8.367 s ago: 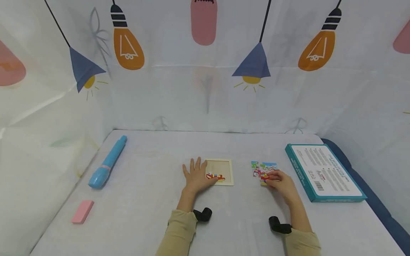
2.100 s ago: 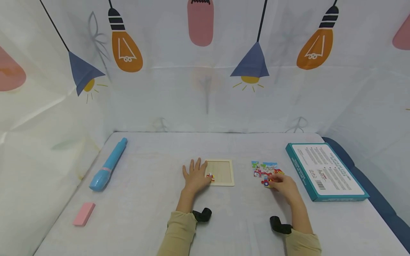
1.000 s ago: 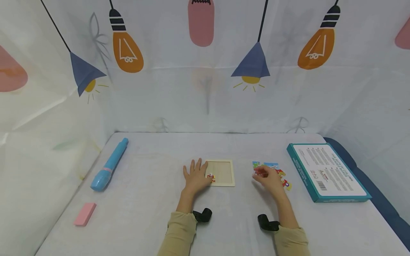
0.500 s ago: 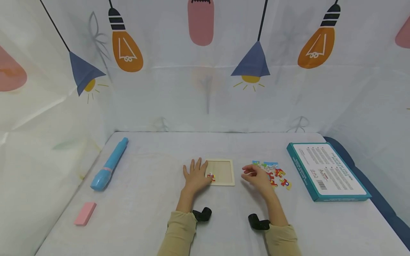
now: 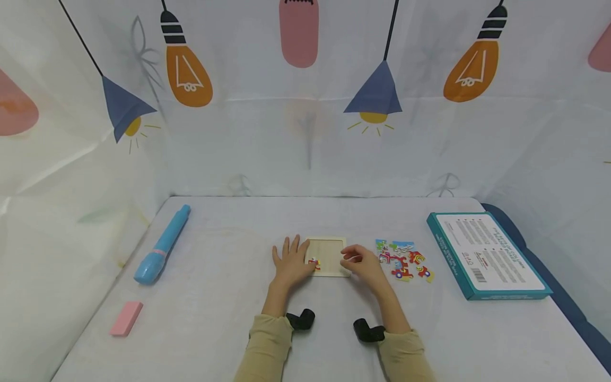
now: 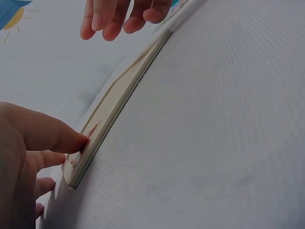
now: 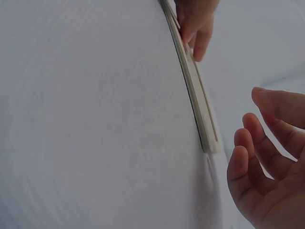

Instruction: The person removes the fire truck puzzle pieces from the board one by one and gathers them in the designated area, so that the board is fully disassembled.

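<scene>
My left hand (image 5: 291,268) lies with fingers spread at the left side of a shallow wooden puzzle tray (image 5: 336,260). Its thumb presses on a small red and white puzzle piece (image 5: 314,261) in the tray's lower left corner; the thumb covers part of that piece. My right hand (image 5: 365,265) hovers by the tray's right edge, fingers loosely bent. In the right wrist view, nothing shows between the thumb and fingers of the right hand (image 7: 267,157). Several colourful puzzle pieces (image 5: 402,270) lie on the table to the right of this hand.
A teal and white box (image 5: 491,254) lies at the right of the white-covered table (image 5: 215,318). On the left are a blue pen-shaped device (image 5: 162,244) and a pink block (image 5: 126,318). A white curtain (image 5: 267,143) with printed lamps stands behind.
The strip of red pieces in the tray is down to one small piece. Loose pieces on the right have shifted and spread. My right hand has moved left from them to the tray.
</scene>
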Demonstrator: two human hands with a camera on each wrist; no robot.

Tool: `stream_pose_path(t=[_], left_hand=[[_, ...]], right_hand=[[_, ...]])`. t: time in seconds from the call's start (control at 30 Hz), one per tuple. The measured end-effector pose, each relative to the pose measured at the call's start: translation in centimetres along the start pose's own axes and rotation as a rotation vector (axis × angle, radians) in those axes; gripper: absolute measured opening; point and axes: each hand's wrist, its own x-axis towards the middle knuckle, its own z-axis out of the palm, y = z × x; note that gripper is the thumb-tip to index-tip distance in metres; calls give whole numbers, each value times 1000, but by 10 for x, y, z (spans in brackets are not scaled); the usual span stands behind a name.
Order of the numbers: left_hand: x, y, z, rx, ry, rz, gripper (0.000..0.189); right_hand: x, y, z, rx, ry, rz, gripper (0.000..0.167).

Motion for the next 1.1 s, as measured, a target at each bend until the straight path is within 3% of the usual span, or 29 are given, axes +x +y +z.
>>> stream_pose_path(t=[0.27, 0.43, 0.6, 0.87, 1.1], left_hand=[[0, -4, -1, 11, -17, 9, 62], [0, -10, -5, 17, -49, 39, 74], [-2, -15, -11, 3, -79, 78, 86], [-3, -16, -12, 7, -98, 96, 87], [-3, -15, -11, 11, -98, 88, 86]], right_hand=[[4, -4, 18, 10, -21, -55, 18], [6, -8, 26, -6, -45, -84, 16], [8, -17, 37, -100, -76, -148, 19], [11, -25, 52, -402, -138, -215, 36], [10, -26, 54, -393, -104, -192, 31]])
